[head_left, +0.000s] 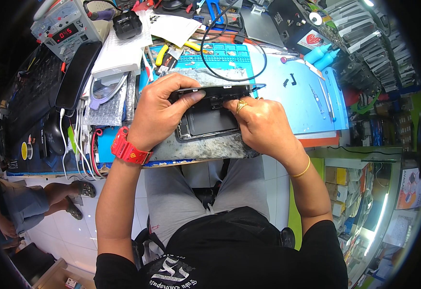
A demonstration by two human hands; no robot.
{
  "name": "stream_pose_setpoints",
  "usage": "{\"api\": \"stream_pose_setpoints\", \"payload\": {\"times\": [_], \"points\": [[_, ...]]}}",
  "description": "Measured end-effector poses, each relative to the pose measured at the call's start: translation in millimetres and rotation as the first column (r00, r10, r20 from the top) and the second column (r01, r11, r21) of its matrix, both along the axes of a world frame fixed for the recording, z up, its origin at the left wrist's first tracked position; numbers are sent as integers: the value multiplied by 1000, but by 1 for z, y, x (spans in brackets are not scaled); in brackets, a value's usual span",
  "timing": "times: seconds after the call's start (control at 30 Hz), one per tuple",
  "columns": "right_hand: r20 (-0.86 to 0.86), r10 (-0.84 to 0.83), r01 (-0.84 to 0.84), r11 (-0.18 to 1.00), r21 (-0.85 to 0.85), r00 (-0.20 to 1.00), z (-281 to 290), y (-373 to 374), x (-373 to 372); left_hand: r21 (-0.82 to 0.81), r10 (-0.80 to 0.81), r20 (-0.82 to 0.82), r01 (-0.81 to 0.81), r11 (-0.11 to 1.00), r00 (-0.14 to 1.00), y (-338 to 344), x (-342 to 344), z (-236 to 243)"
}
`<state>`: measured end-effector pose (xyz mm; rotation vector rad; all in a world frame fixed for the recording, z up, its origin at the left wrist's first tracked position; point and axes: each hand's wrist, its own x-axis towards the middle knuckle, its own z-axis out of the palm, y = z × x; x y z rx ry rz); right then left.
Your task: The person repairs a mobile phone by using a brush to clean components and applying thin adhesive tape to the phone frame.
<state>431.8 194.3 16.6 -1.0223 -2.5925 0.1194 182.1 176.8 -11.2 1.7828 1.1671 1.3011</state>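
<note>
An opened phone lies on a worn grey work pad [196, 151] in front of me. Its dark body [212, 126] rests flat, while the thin screen panel [227, 88] is tilted up along the far side. My left hand [157, 110] pinches the panel's left end between thumb and fingers. Over the right part of the body, my right hand [264, 121] reaches in below the raised panel, fingers curled together near the dark inner parts. What those fingertips hold, if anything, is hidden.
A blue parts mat [220, 55] lies behind, crossed by a black cable [202, 53]. Yellow-handled pliers [161, 55] are at its left. A power supply [66, 31] stands far left. Small black parts [293, 78] and a screwdriver [317, 100] lie right. Another person's legs [56, 192] show lower left.
</note>
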Motion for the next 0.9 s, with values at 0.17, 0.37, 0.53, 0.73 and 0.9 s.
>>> {"api": "stream_pose_setpoints", "payload": {"times": [0.17,0.37,0.53,0.73,0.9], "points": [[-6,-3,3,1000,-13,1000,-1,0,-1,11,-2,-12,2,1000,1000,-1,0,0],[-1,-17,17,999,-45,1000,0,1,-2,1,-18,-6,18,1000,1000,-1,-1,1],[-1,-33,33,998,-61,999,-2,2,-4,-11,-20,4,20,1000,1000,0,-1,-1],[-14,-29,28,997,-68,999,2,1,-7,-21,-14,3,14,1000,1000,0,-1,0],[-24,-33,32,999,-22,999,3,0,-4,-14,-17,10,17,1000,1000,-1,-1,0]]}}
